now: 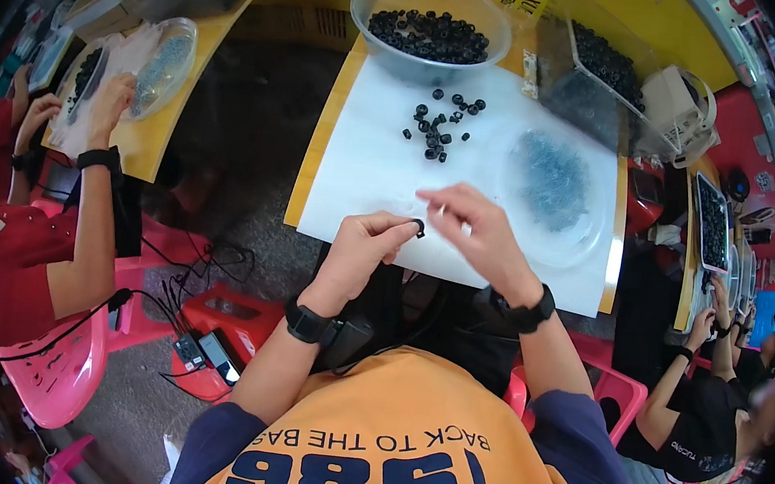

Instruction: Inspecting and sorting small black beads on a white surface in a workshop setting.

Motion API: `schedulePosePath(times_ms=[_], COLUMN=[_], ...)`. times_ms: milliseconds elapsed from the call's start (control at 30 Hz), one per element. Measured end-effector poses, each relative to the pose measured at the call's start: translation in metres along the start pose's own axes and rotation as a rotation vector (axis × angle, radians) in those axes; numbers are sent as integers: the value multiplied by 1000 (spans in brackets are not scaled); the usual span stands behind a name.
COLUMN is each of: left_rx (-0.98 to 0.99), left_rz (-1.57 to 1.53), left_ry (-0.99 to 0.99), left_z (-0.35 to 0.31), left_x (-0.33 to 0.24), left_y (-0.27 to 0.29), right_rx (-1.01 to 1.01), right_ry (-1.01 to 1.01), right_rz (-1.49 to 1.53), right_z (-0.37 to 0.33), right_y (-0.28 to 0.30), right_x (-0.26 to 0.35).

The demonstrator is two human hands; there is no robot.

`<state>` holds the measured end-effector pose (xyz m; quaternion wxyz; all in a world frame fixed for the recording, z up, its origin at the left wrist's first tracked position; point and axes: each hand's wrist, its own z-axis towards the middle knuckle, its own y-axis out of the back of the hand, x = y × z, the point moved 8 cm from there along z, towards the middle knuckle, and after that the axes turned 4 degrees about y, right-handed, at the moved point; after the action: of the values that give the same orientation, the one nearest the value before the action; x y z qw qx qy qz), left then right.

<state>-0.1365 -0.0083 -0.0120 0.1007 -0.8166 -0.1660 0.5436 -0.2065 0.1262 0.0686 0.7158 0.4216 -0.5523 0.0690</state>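
Observation:
My left hand (370, 248) pinches a small black ring-shaped plastic part (420, 229) between thumb and fingertips, above the near edge of a white sheet (357, 173). Just to its right, my right hand (478, 237) hovers with index finger stretched left and fingers apart; its fingertips are slightly blurred, and I see nothing held in them. Farther up the sheet lies a loose group of small black parts (432, 137). On the right, a clear round plate (564, 251) carries a heap of thin, bluish see-through pieces (553, 179), too fine to name.
A translucent bowl (364, 13) of black parts stands at the table's far edge. Right of it are a clear bin (556, 80) and a white basket (680, 107). People work at tables on both sides. A red stool (209, 318) with devices and cables is at left.

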Motion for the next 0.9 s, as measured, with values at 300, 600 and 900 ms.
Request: schedulePosePath(times_ms=[300, 600, 900], left_rx=[80, 158, 33], left_rz=[-78, -282, -370], left_ry=[223, 227, 26], left_z=[-19, -11, 26], left_x=[11, 14, -1], left_y=[-27, -48, -10], right_rx=[-83, -115, -605], right_ry=[177, -1, -36], right_rz=[-78, 80, 804], right_z=[-42, -14, 9], right_y=[-5, 87, 213], right_x=[22, 4, -43])
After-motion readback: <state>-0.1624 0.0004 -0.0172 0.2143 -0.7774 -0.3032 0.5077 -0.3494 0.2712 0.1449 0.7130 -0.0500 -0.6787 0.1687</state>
